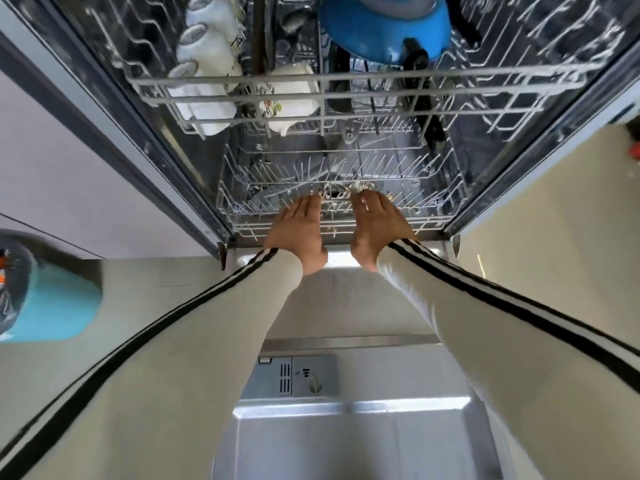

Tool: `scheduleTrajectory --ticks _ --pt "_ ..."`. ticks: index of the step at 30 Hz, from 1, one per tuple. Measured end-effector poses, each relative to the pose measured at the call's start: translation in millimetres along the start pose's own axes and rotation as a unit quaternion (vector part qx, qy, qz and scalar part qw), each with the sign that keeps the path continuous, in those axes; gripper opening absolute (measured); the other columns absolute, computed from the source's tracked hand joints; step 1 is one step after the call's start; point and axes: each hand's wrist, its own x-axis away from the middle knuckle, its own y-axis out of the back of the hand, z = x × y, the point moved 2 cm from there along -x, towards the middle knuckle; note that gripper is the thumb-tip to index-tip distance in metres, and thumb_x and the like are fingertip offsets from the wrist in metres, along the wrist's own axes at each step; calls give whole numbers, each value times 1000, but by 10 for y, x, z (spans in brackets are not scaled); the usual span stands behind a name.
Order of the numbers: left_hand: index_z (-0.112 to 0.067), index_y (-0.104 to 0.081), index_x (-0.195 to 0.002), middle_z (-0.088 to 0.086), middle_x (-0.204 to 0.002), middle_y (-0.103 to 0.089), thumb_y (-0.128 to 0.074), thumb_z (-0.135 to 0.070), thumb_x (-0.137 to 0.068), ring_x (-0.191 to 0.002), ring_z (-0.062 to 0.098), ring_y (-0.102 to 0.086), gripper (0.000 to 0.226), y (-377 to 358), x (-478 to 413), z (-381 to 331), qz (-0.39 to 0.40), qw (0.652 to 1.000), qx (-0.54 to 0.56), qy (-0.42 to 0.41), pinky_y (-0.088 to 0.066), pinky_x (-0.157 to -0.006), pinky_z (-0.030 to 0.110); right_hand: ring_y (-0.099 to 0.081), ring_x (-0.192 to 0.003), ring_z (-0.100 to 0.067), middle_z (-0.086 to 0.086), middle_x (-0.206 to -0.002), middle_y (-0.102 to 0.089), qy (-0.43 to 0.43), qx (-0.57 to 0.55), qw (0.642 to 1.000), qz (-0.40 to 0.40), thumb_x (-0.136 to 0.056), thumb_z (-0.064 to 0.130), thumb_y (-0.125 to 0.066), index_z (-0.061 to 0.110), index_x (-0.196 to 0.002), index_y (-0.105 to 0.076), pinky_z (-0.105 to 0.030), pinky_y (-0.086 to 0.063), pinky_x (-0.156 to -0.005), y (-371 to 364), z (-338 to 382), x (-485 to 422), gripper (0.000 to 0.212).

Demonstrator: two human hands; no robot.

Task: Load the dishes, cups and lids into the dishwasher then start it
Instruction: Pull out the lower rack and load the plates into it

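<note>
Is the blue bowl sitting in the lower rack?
No, the blue bowl sits in the upper rack, well above the lower rack.

sleeves [194, 341]: cream | stripe [485, 285]: black, perhaps white-edged | hands [296, 233]: bare

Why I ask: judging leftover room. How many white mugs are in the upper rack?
4. Three line the left of the upper rack: back mug, middle mug, front mug. A fourth, flower-printed mug sits just right of the front one. More may hide behind the blue bowl.
</note>
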Motion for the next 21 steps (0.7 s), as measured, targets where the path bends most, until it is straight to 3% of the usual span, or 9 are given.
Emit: scheduleTrajectory --ticks 3,7,12,21 --pt "-15 5 -158 6 -166 -3 -58 -25 -89 -153 22 -4 94 -1 187 -65 17 1000 -20 -1 -5 -125 39 -13 -148 -28 -8 -160 -15 4 18 1000 22 -83 15 -58 14 -156 -13 -41 -17 -120 43 38 235 86" --pt "-12 12 -157 7 -166 9 -53 -23 -90 -153 21 5 93 -92 638 -150 70 997 -29 -2 0 -124 38 -12 -148 -28 -8 -160 -13 14 25 998 55 -87 19 -58 11 -156 -10 -38 -14 -122 -9 102 667 84" --pt "-12 9 -157 6 -166 6 -54 -24 -92 -153 19 4 91 -144 1168 -235 123 992 -5 -12 -1 -124 37 -23 -143 -28 -9 -155 -26 9 -11 995 94 -87 17 -56 12 -151 -26 -36 -23 -119 8 172 1138 71" --pt "-10 15 -155 8 -164 16 -53 -28 -91 -152 22 9 95 -380 2510 -510 220 975 -8 -18 0 -124 38 -21 -143 -28 -8 -154 -25 -15 -30 979 203 -77 18 -64 12 -152 -26 -34 -19 -119 -138 380 2453 84"
